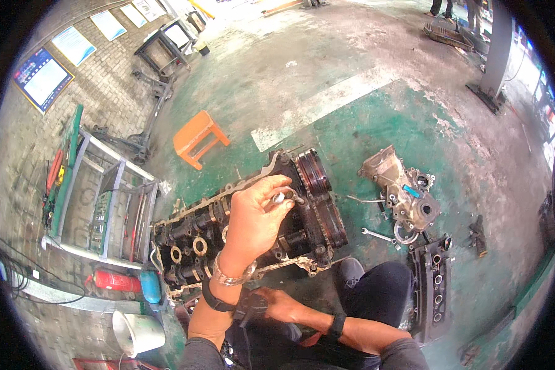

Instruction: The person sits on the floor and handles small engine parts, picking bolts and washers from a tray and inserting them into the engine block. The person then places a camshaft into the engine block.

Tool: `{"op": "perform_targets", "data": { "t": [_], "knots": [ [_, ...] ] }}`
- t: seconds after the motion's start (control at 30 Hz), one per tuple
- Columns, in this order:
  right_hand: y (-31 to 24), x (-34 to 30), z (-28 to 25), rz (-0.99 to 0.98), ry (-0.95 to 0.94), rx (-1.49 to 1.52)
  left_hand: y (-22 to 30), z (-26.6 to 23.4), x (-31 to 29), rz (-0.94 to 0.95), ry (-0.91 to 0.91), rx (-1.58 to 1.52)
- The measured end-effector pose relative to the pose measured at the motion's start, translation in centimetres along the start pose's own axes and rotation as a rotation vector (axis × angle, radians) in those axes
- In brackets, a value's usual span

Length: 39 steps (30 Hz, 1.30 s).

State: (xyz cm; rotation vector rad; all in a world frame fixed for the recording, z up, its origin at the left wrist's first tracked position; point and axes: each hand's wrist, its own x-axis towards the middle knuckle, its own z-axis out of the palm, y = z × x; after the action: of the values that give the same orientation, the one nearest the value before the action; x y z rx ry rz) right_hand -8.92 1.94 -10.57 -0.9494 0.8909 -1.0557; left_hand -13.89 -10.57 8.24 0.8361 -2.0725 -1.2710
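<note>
the left hand [253, 219] pinches a small metal part [280, 198] over the cylinder head [240, 228], fingers closed; the right hand [277, 303] grips its dark lower edge, probably steadying it.

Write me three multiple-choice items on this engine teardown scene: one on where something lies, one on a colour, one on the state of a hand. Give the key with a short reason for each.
1. Where does the stool stand relative to the engine?
A. Beyond it, on the person's left
B. On top of it
C. Under the person's knee

2. What colour is the stool?
A. Blue
B. Orange
C. White

3. What is the left hand doing?
A. Lying flat and empty on the floor
B. Pinching a small metal part over the engine
C. Holding the white bucket

Key:
1. A, it stands on the green floor past the engine's far edge, toward the left.
2. B, its seat and legs are plainly orange.
3. B, the fingers close on a small shiny piece above the engine, while the right hand sits low near the person's lap.
</note>
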Motion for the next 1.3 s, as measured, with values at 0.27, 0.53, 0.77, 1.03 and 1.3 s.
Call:
{"op": "perform_targets", "data": {
  "t": [0.27, 0.53, 0.77, 1.03, 1.3],
  "knots": [
    [1.9, 0.5, 0.8, -0.106, 0.099, -0.254, 0.1, 0.2, -0.2, -0.049, -0.086, 0.164],
    [3.2, 0.9, 1.0, -0.124, 0.105, -0.280, 0.0, 0.8, 0.1, 0.158, -0.024, 0.249],
    [1.1, -0.1, 0.8, -0.106, 0.064, -0.410, 1.1, 1.3, 0.3, 0.199, 0.040, 0.437],
    [-5.1, -3.7, 0.5, -0.104, 0.173, -0.119, 2.4, 2.6, -0.4, 0.272, 0.077, 0.508],
    [-2.4, -1.7, 0.8, -0.166, 0.064, -0.334, 2.0, 1.5, -0.2, 0.449, -0.056, 0.537]
  ]
}}
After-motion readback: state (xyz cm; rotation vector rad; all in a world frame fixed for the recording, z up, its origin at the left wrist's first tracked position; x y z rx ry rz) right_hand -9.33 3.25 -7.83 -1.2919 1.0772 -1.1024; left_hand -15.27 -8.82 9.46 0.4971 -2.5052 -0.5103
